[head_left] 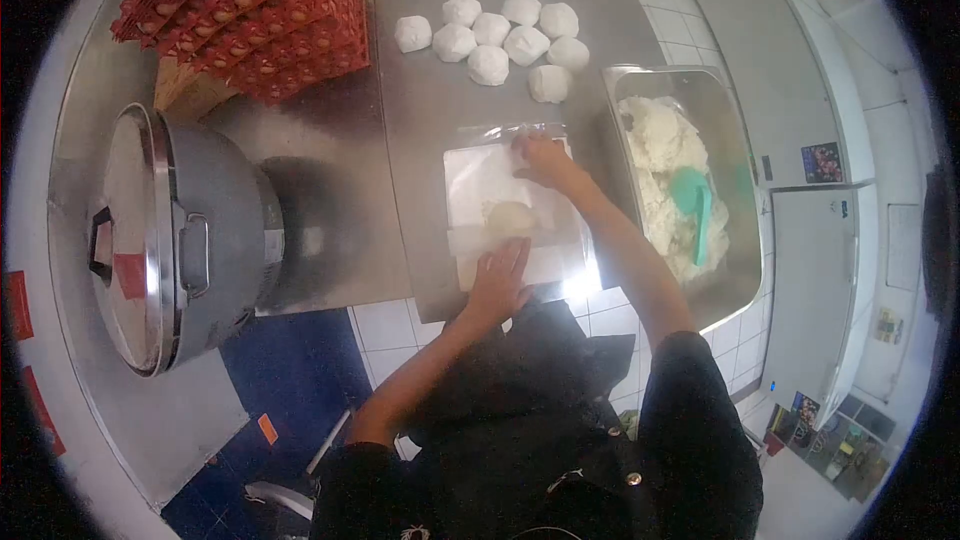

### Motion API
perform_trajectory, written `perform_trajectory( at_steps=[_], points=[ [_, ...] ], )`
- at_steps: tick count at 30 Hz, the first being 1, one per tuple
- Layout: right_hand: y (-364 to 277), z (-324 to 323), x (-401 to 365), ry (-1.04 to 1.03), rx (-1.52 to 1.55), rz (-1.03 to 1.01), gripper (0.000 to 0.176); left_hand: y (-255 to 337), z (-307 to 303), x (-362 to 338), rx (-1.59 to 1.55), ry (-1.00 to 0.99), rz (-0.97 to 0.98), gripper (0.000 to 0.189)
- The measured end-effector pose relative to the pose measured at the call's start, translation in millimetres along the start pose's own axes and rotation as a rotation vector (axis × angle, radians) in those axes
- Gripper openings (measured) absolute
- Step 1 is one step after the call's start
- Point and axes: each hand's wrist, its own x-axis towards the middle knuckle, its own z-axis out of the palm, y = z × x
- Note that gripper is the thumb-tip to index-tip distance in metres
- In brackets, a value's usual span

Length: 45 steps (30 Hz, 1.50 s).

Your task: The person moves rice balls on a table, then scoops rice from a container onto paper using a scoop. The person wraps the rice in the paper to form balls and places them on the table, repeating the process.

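Observation:
On the steel table lies a stack of white wrapping paper [478,172] with a clear, shiny edge at its far side. A small mound of cooked white rice [512,218] sits near the middle of the sheet. My left hand [500,278] rests at the near side of the paper, fingers stretched out and their tips beside the rice. At the far right edge, my right hand [550,162] has its fingers curled on the paper. Several round white wrapped parcels [490,30] sit together at the back of the table.
To the right, a deep steel tray [742,270] holds loose rice [665,140] with a green scoop [702,225] in it. A large lidded rice cooker [225,220] stands left. Red trays of eggs [310,30] are stacked at the back left.

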Motion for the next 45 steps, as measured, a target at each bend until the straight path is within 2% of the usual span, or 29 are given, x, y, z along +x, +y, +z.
perform_trajectory(
  at_steps=[3, 6, 9, 12, 13, 16, 17, 20, 21, 24, 26, 30, 31, 34, 35, 38, 41, 44, 45],
  points=[
    [-3.1, -4.0, 8.6, -0.192, -0.185, -0.052, 0.044, -1.0, -0.1, -0.7, -0.004, -0.006, 0.001, 0.093],
    [-14.5, -22.3, 1.0, -0.229, -0.166, -0.215, 0.052, 0.0, 0.3, -1.3, 0.008, 0.004, -0.008, 0.093],
    [-48.4, -69.7, -6.8, -0.496, 0.303, 0.075, 0.066, 0.3, 3.1, -4.0, 0.016, 0.019, -0.012, 0.093],
    [-22.5, -32.1, 5.2, -0.247, 0.059, -0.100, 0.091, 2.9, 5.5, -0.8, 0.037, 0.003, -0.023, 0.093],
    [-21.8, -29.9, 11.4, -0.353, -0.011, -0.122, 0.095, 4.9, 4.7, -1.0, 0.055, 0.012, -0.022, 0.093],
    [-45.3, -33.9, 8.7, -0.515, 0.021, -0.054, 0.086, 4.7, 6.5, -0.1, 0.083, 0.017, -0.037, 0.094],
    [-56.6, -42.5, -2.2, -0.365, -0.001, -0.154, 0.061, 5.8, 9.3, -1.2, 0.083, 0.013, -0.045, 0.094],
    [-40.2, -15.2, -10.5, -0.322, -0.162, -0.289, 0.039, 8.0, 4.6, -0.1, 0.074, 0.027, -0.058, 0.094],
    [-61.3, -31.9, -27.4, -0.351, -0.232, -0.279, 0.035, 7.7, 5.2, -0.4, 0.065, 0.026, -0.056, 0.093],
    [-64.4, -24.8, -76.3, -0.123, -0.058, -0.344, 0.036, 4.3, 9.3, -1.9, 0.033, 0.033, -0.054, 0.090],
    [-61.9, -7.6, -105.5, 0.043, -0.120, -0.468, 0.040, 2.0, 13.3, -2.1, 0.012, 0.045, -0.051, 0.086],
    [-76.8, 13.5, -148.8, 0.134, -0.063, -0.390, 0.039, 1.3, 15.5, -4.5, -0.031, -0.020, -0.063, 0.078],
    [-73.6, 19.4, -149.9, 0.197, -0.062, -0.445, 0.043, 2.9, 13.6, -3.1, -0.055, -0.031, -0.081, 0.076],
    [-83.6, 11.1, -145.6, 0.212, -0.030, -0.273, 0.054, -0.8, 21.8, -5.7, -0.019, -0.003, -0.079, 0.074],
    [-88.8, 2.9, -138.0, 0.255, -0.094, -0.219, 0.064, -2.0, 28.4, -8.0, 0.008, 0.015, -0.064, 0.075],
    [-90.3, -0.2, -116.0, 0.260, -0.174, -0.208, 0.066, 0.7, 18.5, -5.2, -0.012, -0.015, -0.061, 0.075],
    [-81.6, 22.6, -98.1, 0.074, -0.299, -0.220, 0.061, -1.1, 26.6, -11.0, 0.001, -0.028, -0.073, 0.075],
    [-68.9, 19.5, -92.8, -0.021, -0.281, -0.246, 0.055, 4.5, 8.7, -2.6, -0.035, -0.055, -0.103, 0.076],
    [-66.0, 13.6, -97.4, 0.016, -0.246, -0.261, 0.054, 5.2, 5.8, -1.6, -0.023, -0.019, -0.088, 0.077]
  ],
)
